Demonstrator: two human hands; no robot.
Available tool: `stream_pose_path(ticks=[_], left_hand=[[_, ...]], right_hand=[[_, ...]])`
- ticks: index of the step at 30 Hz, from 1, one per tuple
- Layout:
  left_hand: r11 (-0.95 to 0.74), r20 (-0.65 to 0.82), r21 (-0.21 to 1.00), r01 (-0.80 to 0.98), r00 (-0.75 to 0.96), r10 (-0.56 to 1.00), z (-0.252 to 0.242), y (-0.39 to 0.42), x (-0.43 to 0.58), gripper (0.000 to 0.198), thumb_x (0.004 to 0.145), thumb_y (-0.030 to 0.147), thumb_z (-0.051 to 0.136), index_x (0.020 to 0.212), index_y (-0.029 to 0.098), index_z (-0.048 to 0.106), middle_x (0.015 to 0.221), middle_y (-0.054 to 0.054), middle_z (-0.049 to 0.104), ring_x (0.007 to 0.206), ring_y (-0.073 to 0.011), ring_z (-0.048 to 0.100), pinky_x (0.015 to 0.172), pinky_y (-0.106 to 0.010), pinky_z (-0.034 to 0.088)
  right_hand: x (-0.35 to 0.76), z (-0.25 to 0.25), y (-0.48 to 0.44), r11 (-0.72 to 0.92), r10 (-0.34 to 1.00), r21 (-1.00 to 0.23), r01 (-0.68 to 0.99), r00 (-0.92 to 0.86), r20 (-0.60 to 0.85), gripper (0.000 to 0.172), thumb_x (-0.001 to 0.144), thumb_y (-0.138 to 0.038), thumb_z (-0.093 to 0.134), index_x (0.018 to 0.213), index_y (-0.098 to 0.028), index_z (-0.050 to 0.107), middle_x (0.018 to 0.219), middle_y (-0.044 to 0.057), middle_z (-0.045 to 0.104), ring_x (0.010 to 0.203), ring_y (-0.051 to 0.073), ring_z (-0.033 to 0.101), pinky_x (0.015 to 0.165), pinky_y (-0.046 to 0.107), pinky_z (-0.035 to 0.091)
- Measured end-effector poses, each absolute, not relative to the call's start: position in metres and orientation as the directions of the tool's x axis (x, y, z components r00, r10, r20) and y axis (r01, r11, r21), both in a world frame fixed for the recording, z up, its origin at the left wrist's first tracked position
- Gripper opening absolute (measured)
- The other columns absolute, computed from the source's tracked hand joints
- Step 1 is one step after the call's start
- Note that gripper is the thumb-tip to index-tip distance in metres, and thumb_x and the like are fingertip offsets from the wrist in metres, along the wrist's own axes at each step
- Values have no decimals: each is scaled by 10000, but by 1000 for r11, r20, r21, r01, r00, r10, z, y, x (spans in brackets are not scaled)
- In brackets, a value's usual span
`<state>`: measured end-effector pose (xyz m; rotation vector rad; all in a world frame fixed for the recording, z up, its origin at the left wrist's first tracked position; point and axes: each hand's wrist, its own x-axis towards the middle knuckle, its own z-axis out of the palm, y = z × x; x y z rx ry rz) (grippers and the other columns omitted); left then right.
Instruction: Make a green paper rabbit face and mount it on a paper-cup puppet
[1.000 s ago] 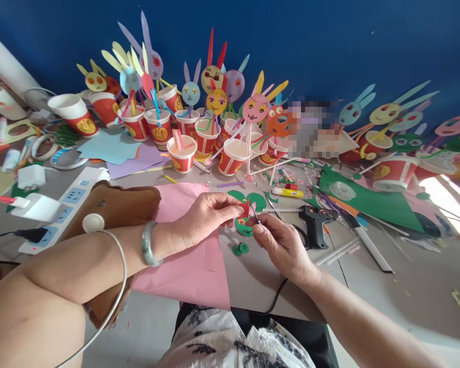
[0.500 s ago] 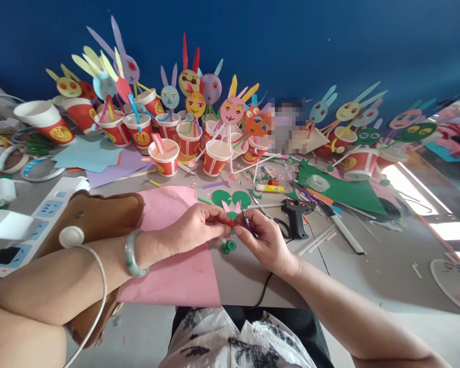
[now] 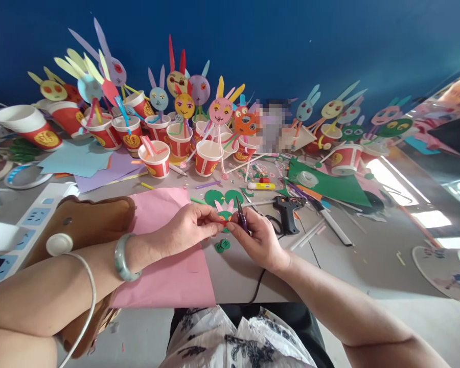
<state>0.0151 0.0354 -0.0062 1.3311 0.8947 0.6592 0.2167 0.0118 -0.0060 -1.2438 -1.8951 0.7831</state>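
My left hand [image 3: 193, 224] pinches a small red piece of paper [image 3: 224, 223] between thumb and fingertips. The thumb and finger of my right hand [image 3: 261, 237] meet its other end, and a pair of small scissors [image 3: 240, 213] sits in that same hand with the blades pointing up and away. Right behind the fingertips lies a green paper face with pink ears [image 3: 225, 208], partly hidden by them. Two green paper circles [image 3: 213, 197] are just beyond it. Small green discs with black lettering [image 3: 222, 246] lie below the hands.
Pink paper [image 3: 168, 276] lies under my left forearm, beside a brown bag [image 3: 111, 212] and a power strip [image 3: 36, 220]. A black glue gun [image 3: 287, 214] and a glue stick [image 3: 261, 186] are at the right. Red paper cups [image 3: 155, 163] with paper animal figures line the back.
The view has turned slightly, so most things sit further left. Both hands stay together at the red paper, which now shows more between the fingertips; the scissors remain in my right hand.
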Motion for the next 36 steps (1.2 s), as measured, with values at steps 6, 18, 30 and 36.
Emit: stream_pose_path(ticks=[6, 18, 30, 36], left_hand=[[98, -137, 990, 103, 500, 855, -3, 37, 16, 220, 800, 350, 754, 754, 150, 675, 737, -20, 675, 701, -121, 579, 637, -234, 450], [87, -147, 986, 143, 480, 865, 1, 37, 15, 290, 820, 425, 745, 772, 150, 669, 716, -19, 662, 645, -110, 558, 588, -227, 444], [151, -184, 983, 108, 486, 854, 1, 35, 15, 231, 870, 377, 673, 792, 162, 642, 664, 13, 576, 575, -90, 507, 532, -216, 405], [122, -180, 982, 146, 501, 846, -6, 36, 13, 231, 879, 365, 662, 770, 166, 616, 662, 18, 543, 614, -95, 479, 552, -223, 373]], right_hand=[[217, -7, 11, 345, 934, -797, 496, -269, 237, 281, 949, -383, 582, 752, -222, 463, 612, -42, 469, 556, 100, 360, 519, 241, 331], [219, -8, 11, 336, 938, -798, 501, -251, 238, 313, 973, -461, 555, 778, -222, 498, 614, -36, 481, 567, 108, 357, 544, 250, 344], [219, -5, 15, 327, 944, -794, 512, -213, 251, 234, 956, -374, 563, 786, -217, 520, 595, -44, 482, 547, 107, 367, 550, 255, 346], [220, -5, 14, 330, 944, -790, 516, -202, 263, 207, 947, -353, 572, 797, -215, 535, 594, -51, 475, 541, 106, 364, 557, 258, 348]])
